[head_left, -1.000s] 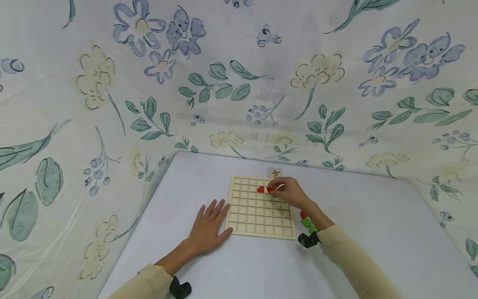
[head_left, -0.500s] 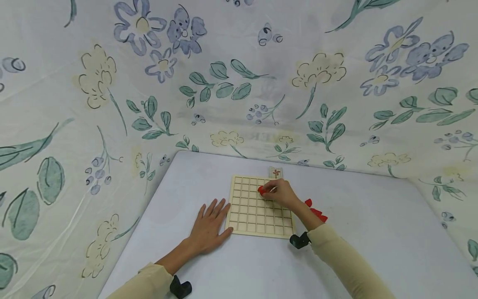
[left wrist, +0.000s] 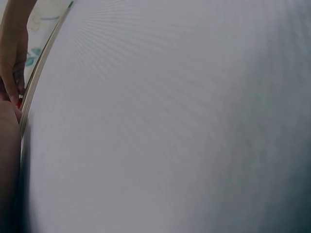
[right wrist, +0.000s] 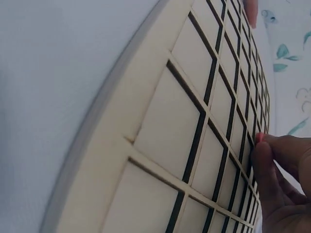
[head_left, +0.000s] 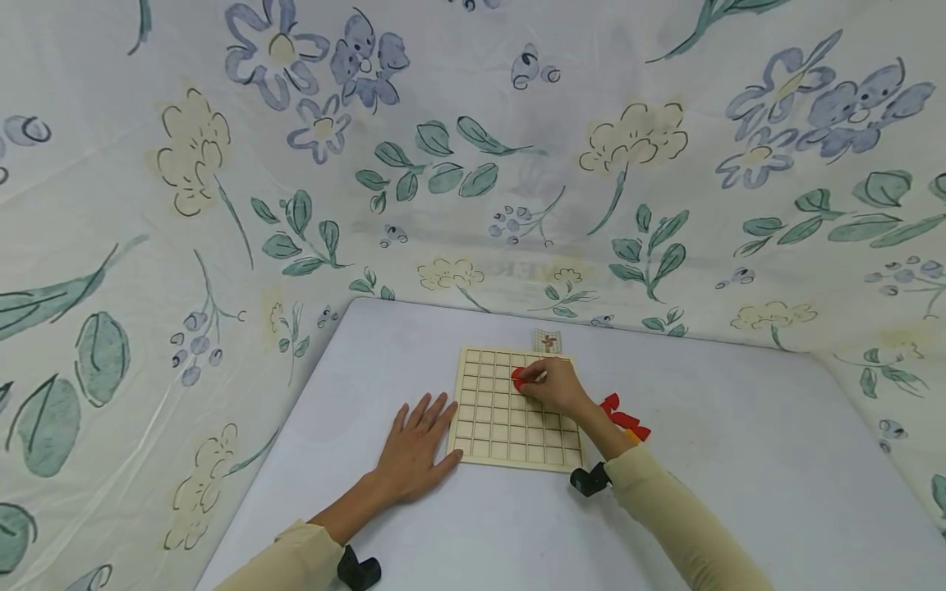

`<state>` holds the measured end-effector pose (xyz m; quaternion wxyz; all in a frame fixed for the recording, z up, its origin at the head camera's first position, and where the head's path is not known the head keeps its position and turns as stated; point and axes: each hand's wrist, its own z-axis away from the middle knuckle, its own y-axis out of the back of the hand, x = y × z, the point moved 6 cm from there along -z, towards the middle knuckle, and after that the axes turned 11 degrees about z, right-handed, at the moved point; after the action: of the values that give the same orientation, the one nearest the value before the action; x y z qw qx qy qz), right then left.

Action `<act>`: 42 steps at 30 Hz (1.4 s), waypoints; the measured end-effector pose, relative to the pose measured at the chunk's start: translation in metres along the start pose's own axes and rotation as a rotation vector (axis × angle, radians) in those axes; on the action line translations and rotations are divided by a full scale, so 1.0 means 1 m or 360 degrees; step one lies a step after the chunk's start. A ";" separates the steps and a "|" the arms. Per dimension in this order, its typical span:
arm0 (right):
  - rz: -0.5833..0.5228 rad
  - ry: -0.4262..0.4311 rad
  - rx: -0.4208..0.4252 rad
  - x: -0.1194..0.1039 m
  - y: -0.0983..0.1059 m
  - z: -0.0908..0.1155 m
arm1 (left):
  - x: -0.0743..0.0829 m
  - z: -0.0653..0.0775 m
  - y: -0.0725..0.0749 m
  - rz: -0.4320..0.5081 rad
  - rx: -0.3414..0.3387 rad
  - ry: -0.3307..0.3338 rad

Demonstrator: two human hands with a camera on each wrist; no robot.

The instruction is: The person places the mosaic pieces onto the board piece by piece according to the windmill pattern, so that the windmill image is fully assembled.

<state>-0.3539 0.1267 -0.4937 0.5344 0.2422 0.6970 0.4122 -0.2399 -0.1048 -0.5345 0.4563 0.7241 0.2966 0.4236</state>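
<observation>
A pale wooden grid board [head_left: 488,423] lies on the white table. My left hand [head_left: 414,451] rests flat with spread fingers on the table, fingertips and thumb at the board's left edge. My right hand [head_left: 557,386] pinches a small red piece [head_left: 519,377] between thumb and fingertips over a cell in the upper middle of the board. In the right wrist view the red piece [right wrist: 259,137] shows at the fingertips, low over the grid cells. The fingers hide most of it, and a second red piece on the board overlaps it in the head view.
Several loose red pieces [head_left: 624,419] and an orange piece [head_left: 631,436] lie right of the board, partly behind the right forearm. A small printed card [head_left: 547,341] lies beyond the board's far edge. Floral cloth [head_left: 443,205] hangs behind the table.
My right hand has moved slightly left, bringing its red piece up to the one on the board. The forearm's shift uncovers loose red pieces and hides green ones. My left hand stays put.
</observation>
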 end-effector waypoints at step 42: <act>0.0207 0.0090 0.0187 -0.005 0.004 0.008 | 0.004 0.000 0.002 -0.0026 0.0064 -0.0051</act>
<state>-0.3453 0.1276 -0.4887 0.4716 0.3061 0.7176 0.4110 -0.2376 -0.1027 -0.5316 0.4497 0.7374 0.3037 0.4023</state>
